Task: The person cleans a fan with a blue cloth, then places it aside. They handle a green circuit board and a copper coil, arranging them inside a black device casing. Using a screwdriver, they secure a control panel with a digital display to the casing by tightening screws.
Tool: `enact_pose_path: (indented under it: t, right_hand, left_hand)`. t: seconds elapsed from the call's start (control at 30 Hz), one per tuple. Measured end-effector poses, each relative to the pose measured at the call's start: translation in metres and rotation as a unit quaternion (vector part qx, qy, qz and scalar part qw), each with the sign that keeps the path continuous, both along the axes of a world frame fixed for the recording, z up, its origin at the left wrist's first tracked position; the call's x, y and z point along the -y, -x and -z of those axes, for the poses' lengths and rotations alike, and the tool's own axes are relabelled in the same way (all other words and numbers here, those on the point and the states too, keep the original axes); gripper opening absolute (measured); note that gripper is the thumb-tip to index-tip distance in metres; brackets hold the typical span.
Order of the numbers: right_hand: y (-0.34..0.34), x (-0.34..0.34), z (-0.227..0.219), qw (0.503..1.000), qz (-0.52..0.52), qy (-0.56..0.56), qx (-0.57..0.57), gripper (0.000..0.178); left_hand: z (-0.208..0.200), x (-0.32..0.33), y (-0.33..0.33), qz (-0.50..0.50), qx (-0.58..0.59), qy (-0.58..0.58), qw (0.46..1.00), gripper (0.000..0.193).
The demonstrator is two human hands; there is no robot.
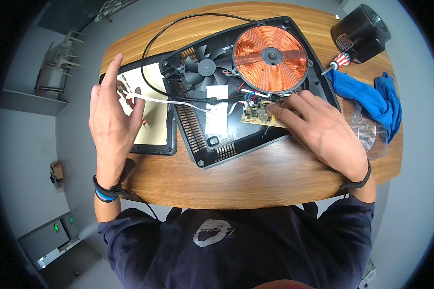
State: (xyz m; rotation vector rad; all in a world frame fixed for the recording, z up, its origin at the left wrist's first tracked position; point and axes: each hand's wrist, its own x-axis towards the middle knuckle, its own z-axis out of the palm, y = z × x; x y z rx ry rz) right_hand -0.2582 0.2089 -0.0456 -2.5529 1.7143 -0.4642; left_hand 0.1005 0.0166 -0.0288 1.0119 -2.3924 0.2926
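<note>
Below the copper coil [271,59], my right hand [318,125] has its fingers curled over the right part of a circuit board [261,114], with the thumb on its surface. The fingertips are partly hidden. My left hand [112,113] is raised over a black-framed panel [154,127] with a cream face, thumb and index finger stretched apart. A white cable [171,101] runs from the board's side to the gap between them; its end is hard to make out. The black housing [255,147] also holds a fan [206,68] and a pale finned heat sink [217,123].
A black power cord [147,45] loops over the housing and panel. On the right lie a striped-handled screwdriver [340,61], a black cylindrical container [361,33], a blue cloth [364,94] and a clear plastic piece [369,130] with small bits. The wooden table's [217,185] front edge curves before me.
</note>
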Motion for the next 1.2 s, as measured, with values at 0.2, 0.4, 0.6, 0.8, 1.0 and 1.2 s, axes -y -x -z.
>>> enact_pose_path:
  t: [0.2,0.4,0.6,0.8,1.0,1.2]
  right_hand:
    - [-0.004,0.005,-0.012,0.999,0.006,0.024,-0.04,0.042]
    - [-0.012,0.025,-0.005,0.989,-0.02,0.116,-0.089,0.042]
    - [-0.017,0.049,0.007,0.98,-0.064,0.142,-0.127,0.039]
    - [-0.025,0.053,-0.009,0.973,-0.067,0.155,-0.157,0.036]
    - [-0.016,0.052,-0.014,0.973,-0.075,0.158,-0.153,0.031]
    - [0.0,0.058,-0.001,0.972,-0.101,0.135,-0.164,0.023]
  left_hand:
    - [-0.006,0.0,0.0,0.038,-0.009,0.008,0.999,0.08]
    - [-0.016,0.004,-0.004,0.081,-0.09,-0.014,0.993,0.091]
    - [-0.036,0.011,-0.005,0.162,-0.104,0.035,0.981,0.111]
    - [-0.048,-0.007,-0.02,0.08,-0.089,0.0,0.993,0.122]
    - [-0.043,-0.002,-0.036,0.146,-0.083,-0.066,0.984,0.11]
    - [-0.051,-0.002,-0.011,0.2,0.049,-0.231,0.951,0.087]
